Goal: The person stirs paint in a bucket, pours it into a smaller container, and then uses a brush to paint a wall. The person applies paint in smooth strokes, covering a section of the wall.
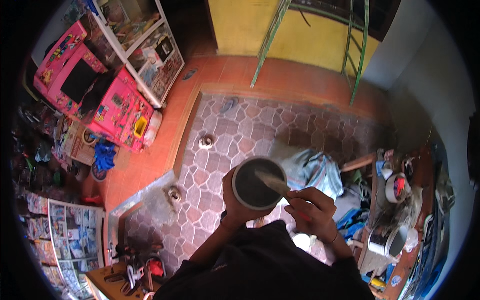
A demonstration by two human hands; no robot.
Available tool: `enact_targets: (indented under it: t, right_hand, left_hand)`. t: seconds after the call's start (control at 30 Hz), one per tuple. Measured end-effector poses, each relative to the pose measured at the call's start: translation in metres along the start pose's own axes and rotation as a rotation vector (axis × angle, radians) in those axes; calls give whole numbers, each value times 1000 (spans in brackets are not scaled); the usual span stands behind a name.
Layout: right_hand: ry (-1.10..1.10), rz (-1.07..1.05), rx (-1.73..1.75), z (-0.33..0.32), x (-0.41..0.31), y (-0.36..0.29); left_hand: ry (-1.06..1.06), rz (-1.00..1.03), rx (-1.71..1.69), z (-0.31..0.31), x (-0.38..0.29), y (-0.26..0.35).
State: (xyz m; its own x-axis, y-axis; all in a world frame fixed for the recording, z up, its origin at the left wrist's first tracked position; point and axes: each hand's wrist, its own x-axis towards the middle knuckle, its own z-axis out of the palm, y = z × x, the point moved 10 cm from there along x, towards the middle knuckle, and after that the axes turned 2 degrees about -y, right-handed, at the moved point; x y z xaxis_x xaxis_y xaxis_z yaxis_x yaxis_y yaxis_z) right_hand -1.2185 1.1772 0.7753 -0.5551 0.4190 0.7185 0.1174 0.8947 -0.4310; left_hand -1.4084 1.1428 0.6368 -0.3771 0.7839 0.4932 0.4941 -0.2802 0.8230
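My left hand (232, 210) grips a round container (258, 208) with a pale rim and a dark inside, held up in front of my dark shirt. My right hand (313, 212) holds a flat, brownish tool, apparently a paintbrush (273, 182); its head lies over the container's mouth. Something red shows between the right fingers, possibly part of its handle. Whether the brush head touches the inside cannot be told. What the container holds is too dark to make out.
A green metal ladder (258, 65) stands by the yellow wall (240, 30). Crumpled cloth (318, 172) lies on the stone-patterned floor (210, 176). On the right, a wooden bench (414, 258) bears a white bucket (378, 242). A pink arcade-style cabinet (123, 108) and display cases (77, 236) stand left.
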Motion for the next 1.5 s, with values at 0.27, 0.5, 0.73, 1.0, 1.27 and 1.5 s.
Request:
enact_targets:
  t: [0.27,0.5,0.73,1.0,1.27,1.5]
  right_hand:
    - [617,503,335,42,59,168]
    - [1277,887,584,83,84,284]
    - [1483,932,445,81,109,327]
    - [1754,854,757,54,100,438]
    - [1974,602,872,-57,103,564]
    - [2116,381,803,-167,100,626]
  left_hand:
    - [-283,243,-22,39,171,-56]
    - [-469,210,-189,54,342,-123]
    - [-633,218,-328,129,468,-150]
    - [-828,248,-483,293,544,-177]
    - [-983,247,-653,461,581,-173]
    - [-951,187,-772,597,623,-161]
